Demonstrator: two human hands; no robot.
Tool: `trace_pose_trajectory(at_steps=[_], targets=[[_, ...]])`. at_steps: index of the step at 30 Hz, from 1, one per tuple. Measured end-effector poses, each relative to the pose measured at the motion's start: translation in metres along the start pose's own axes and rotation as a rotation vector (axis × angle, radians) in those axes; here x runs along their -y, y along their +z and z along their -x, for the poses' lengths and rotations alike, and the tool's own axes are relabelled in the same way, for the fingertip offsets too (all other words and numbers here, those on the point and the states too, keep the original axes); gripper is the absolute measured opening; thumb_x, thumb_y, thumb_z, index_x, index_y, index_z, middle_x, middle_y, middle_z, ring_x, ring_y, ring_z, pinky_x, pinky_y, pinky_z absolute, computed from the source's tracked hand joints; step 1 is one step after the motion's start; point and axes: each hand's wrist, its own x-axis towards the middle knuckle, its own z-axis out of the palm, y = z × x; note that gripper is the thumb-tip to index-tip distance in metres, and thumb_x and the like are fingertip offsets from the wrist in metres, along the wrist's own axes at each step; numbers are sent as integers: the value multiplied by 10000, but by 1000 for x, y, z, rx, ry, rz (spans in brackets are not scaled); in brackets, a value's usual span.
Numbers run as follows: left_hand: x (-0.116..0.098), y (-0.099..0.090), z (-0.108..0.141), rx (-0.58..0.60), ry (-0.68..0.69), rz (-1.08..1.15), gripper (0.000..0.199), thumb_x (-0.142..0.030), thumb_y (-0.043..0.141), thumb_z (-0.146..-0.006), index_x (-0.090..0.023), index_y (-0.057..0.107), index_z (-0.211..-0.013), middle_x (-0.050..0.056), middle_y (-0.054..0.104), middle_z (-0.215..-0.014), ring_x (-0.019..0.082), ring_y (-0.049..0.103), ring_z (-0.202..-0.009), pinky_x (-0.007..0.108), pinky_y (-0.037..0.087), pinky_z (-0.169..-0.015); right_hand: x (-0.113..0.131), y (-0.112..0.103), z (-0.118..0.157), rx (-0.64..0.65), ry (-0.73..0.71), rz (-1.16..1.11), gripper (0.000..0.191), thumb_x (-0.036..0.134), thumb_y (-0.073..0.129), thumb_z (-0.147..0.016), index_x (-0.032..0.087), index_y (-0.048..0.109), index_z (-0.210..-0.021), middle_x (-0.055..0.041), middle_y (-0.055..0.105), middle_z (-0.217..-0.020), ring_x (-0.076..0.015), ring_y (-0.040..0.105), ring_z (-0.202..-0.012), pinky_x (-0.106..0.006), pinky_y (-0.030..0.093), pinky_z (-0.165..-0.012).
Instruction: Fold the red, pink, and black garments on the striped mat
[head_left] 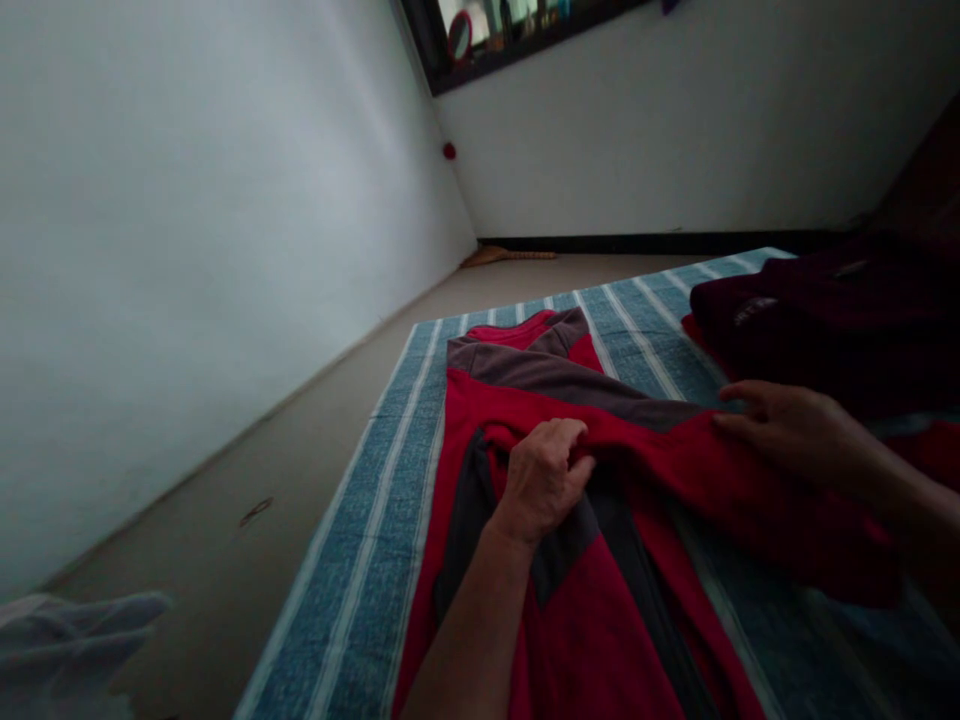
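A red jacket (592, 640) with grey panels lies on the striped bed sheet, its collar toward the far edge. One sleeve (757, 480) stretches across it to the right. My left hand (544, 480) is closed on the jacket's fabric near the sleeve's underside, fingers curled over with their tips partly hidden. My right hand (802, 435) is on the sleeve farther right; its fingers point left and stand apart, the lower ones touching the cloth. Part of that hand's underside is hidden.
Dark folded clothes (825, 320) are piled at the right. The blue striped sheet (375, 500) ends at the left above a bare floor (300, 450). A broom (510, 255) lies by the far wall. Pale cloth (75, 640) shows at lower left.
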Motion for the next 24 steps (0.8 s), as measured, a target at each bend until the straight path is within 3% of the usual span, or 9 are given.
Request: trace_pose_trajectory(at_steps=[3, 6, 8, 13, 18, 24], targets=[[0, 0, -1, -22, -32, 18, 228, -115, 674, -731, -178, 569, -924, 9, 615, -805, 162, 577, -745, 278, 470, -693, 21, 2, 22, -184, -258, 334, 226, 369, 524, -862, 238, 639, -1007, -130, 657, -1023, -312, 610, -916, -399, 449, -741], [-1, -1, -2, -29, -16, 9, 147, -121, 654, -751, -186, 555, -837, 1, 595, -769, 153, 559, -716, 272, 451, -677, 43, 17, 47, -65, -564, 425, 140, 300, 498, -883, 246, 626, -866, -70, 643, -887, -236, 595, -799, -346, 432, -691], [-1, -1, -2, -28, -1, -3, 128, -125, 652, -758, -190, 546, -788, 1, 588, -758, 153, 556, -717, 271, 442, -678, 50, 33, 58, 14, -675, 534, 73, 229, 541, -834, 229, 614, -835, -59, 626, -848, -234, 574, -765, -350, 419, -675], [3, -1, -1, 16, 39, -30, 131, -153, 685, -758, -187, 567, -804, 11, 599, -794, 164, 565, -760, 278, 436, -698, 35, 54, 55, -16, -636, 723, 264, 59, 422, -806, 176, 625, -926, -91, 650, -882, -246, 594, -809, -351, 410, -694], [4, -4, -2, 95, 14, -38, 156, -175, 723, -722, -194, 580, -783, -2, 579, -779, 160, 547, -737, 266, 416, -648, 25, 30, 40, 80, -523, 658, 324, 8, 374, -748, 201, 617, -844, -52, 658, -854, -197, 620, -745, -299, 394, -635], [-1, -7, -2, 155, 34, -103, 165, -170, 721, -714, -188, 595, -820, 13, 583, -830, 175, 546, -779, 279, 425, -675, 32, 12, 31, -46, -419, 595, 305, 103, 337, -862, 216, 600, -969, -56, 628, -872, -200, 606, -706, -292, 358, -563]])
